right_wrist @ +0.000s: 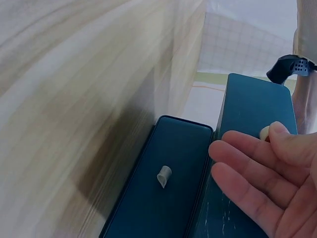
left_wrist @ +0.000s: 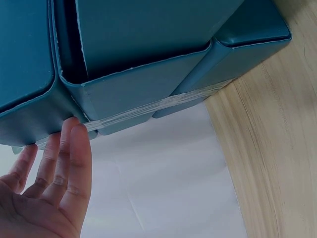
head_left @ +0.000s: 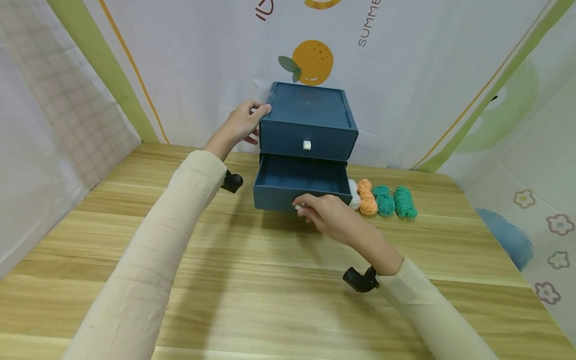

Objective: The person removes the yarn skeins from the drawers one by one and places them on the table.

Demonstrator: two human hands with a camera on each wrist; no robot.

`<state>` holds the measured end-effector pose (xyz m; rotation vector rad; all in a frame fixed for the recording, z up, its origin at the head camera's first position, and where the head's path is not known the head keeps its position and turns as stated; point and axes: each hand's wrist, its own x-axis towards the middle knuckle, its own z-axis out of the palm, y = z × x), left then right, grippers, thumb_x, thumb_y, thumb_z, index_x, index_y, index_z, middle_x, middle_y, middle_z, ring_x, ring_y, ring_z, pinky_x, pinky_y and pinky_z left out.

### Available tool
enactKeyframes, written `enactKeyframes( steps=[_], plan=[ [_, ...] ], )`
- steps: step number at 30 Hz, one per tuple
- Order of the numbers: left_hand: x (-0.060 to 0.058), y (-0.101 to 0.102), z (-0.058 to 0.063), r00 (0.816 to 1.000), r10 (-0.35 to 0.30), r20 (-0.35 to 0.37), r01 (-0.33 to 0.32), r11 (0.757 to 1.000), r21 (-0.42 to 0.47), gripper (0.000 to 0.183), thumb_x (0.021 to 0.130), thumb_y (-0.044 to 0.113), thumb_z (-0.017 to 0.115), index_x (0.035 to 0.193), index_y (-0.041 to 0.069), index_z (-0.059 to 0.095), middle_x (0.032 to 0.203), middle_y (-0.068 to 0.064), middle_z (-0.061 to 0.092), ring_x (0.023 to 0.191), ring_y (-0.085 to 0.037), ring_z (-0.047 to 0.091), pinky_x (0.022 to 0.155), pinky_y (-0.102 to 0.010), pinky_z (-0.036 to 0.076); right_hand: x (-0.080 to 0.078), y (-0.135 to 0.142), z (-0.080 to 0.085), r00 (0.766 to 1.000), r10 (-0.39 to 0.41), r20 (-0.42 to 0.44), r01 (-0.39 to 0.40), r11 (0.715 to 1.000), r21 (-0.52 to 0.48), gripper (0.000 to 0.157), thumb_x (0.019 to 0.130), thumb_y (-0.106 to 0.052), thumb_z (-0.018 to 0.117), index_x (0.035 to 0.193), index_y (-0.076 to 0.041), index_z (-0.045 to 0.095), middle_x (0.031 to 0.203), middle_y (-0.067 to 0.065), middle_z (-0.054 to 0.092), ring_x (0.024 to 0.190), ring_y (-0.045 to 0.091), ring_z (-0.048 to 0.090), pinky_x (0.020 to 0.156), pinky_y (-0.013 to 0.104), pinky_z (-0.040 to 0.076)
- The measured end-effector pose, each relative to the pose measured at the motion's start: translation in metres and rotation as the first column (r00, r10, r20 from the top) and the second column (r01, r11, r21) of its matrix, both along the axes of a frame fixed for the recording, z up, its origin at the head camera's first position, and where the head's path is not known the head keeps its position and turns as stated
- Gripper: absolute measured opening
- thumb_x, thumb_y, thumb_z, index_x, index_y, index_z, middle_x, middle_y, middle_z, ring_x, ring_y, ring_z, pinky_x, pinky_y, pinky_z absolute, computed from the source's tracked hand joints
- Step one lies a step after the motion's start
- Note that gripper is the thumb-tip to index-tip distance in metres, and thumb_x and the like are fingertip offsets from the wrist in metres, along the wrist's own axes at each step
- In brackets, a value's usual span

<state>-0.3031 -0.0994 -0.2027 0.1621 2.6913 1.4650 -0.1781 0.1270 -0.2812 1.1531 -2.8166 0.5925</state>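
A dark blue drawer cabinet (head_left: 310,105) with stacked drawers stands on the table against the back cloth. Its middle drawer (head_left: 288,197) is pulled out, its inner floor showing. My right hand (head_left: 330,215) pinches that drawer's white knob (right_wrist: 265,133) between thumb and forefinger; the other fingers stretch along the drawer front. At the cabinet's upper left edge rests my left hand (head_left: 245,120), thumb on top, its straight fingers (left_wrist: 74,163) touching the side wall. The top drawer (head_left: 283,137) and the bottom drawer (right_wrist: 171,144) are closed, each with a white knob.
Right of the cabinet lie small yarn skeins: white (head_left: 354,195), orange (head_left: 367,197), teal (head_left: 384,201) and green (head_left: 405,202). Clear tape (left_wrist: 153,106) runs along the cabinet's side. A printed cloth (head_left: 202,60) hangs behind the wooden table (head_left: 270,300).
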Motion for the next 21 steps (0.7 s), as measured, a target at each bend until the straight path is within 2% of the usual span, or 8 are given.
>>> enactKeyframes(
  steps=[12, 21],
  plan=[
    [0.0, 0.001, 0.0, 1.0, -0.001, 0.006, 0.001, 1.0, 0.006, 0.058, 0.093, 0.053, 0.034, 0.14, 0.02, 0.029, 0.139, -0.007, 0.036, 0.09, -0.022, 0.053, 0.081, -0.039, 0.053, -0.015, 0.0, 0.0, 1.0, -0.011, 0.02, 0.012, 0.999, -0.041, 0.022, 0.095, -0.013, 0.047, 0.113, -0.008, 0.058, 0.091, 0.005, 0.069, 0.072, 0.01, 0.064, 0.061, 0.019, 0.051],
    [-0.001, 0.001, -0.001, 1.0, 0.006, 0.006, -0.006, 1.0, 0.009, 0.058, 0.093, 0.053, 0.034, 0.14, 0.02, 0.03, 0.136, -0.008, 0.039, 0.089, -0.022, 0.053, 0.081, -0.039, 0.053, -0.028, -0.001, -0.001, 1.0, -0.001, -0.018, 0.0, 0.998, -0.06, 0.021, 0.095, -0.011, 0.046, 0.112, -0.004, 0.057, 0.087, 0.008, 0.067, 0.067, 0.012, 0.063, 0.059, 0.021, 0.051]
  ],
)
